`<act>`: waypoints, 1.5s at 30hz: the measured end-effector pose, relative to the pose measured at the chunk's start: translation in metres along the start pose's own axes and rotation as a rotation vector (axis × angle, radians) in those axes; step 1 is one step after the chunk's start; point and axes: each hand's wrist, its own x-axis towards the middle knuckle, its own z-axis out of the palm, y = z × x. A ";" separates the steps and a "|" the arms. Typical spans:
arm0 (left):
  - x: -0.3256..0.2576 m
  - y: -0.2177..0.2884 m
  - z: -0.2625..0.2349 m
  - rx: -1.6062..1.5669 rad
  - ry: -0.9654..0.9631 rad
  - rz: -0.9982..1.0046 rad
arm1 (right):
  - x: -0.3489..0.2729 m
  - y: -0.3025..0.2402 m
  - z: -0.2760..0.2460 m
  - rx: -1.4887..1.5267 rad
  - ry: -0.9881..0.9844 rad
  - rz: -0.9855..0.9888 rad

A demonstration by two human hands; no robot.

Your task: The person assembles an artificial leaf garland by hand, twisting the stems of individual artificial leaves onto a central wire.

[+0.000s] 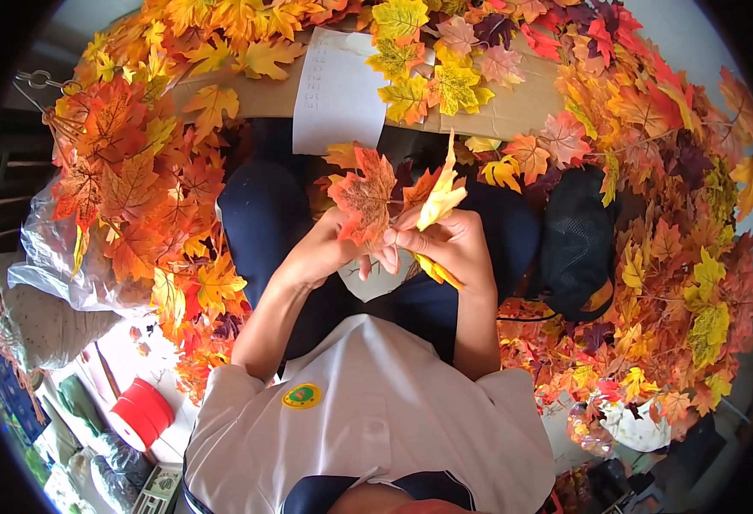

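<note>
My left hand pinches the base of an orange-red artificial maple leaf held upright over my lap. My right hand grips a bunch of leaves, with a pale yellow leaf sticking up and a yellow-orange one poking out below the fist. The fingertips of both hands meet between the two leaves. My dark blue trousers lie beneath.
Heaps of orange, red and yellow fake leaves surround me on both sides. A cardboard sheet with a white paper lies ahead. A black cap sits at the right, a clear plastic bag and red ribbon spool at the left.
</note>
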 end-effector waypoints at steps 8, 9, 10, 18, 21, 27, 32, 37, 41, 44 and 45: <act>0.002 -0.009 0.006 0.089 0.090 0.258 | 0.032 -0.033 -0.006 -0.300 -0.050 0.096; 0.002 -0.010 0.004 0.162 0.119 0.272 | 0.037 -0.035 -0.005 -0.363 -0.071 0.064; 0.004 -0.013 0.002 0.198 0.135 0.315 | 0.042 -0.038 -0.004 -0.365 -0.079 0.064; 0.001 -0.008 -0.008 -0.152 0.205 0.162 | 0.045 -0.042 -0.023 -0.413 0.120 -0.090; 0.004 -0.011 -0.011 -0.230 0.268 0.186 | 0.010 -0.062 -0.016 -0.388 0.455 -0.253; 0.002 -0.014 -0.006 -0.293 0.298 0.217 | -0.029 -0.009 0.051 -0.838 0.257 -0.253; 0.000 -0.021 -0.001 -0.329 0.306 0.231 | -0.025 0.007 0.052 -0.307 0.403 -0.072; -0.006 -0.028 -0.001 -0.222 0.329 0.366 | -0.016 0.006 0.033 -0.053 0.120 0.260; -0.011 -0.036 -0.008 -0.188 0.330 0.373 | -0.011 0.008 0.030 0.027 0.103 0.298; -0.015 -0.043 -0.005 -0.233 0.329 0.402 | -0.008 0.013 0.032 -0.108 0.141 0.217; -0.018 -0.046 -0.004 -0.250 0.332 0.414 | -0.009 0.012 0.035 -0.110 0.142 0.217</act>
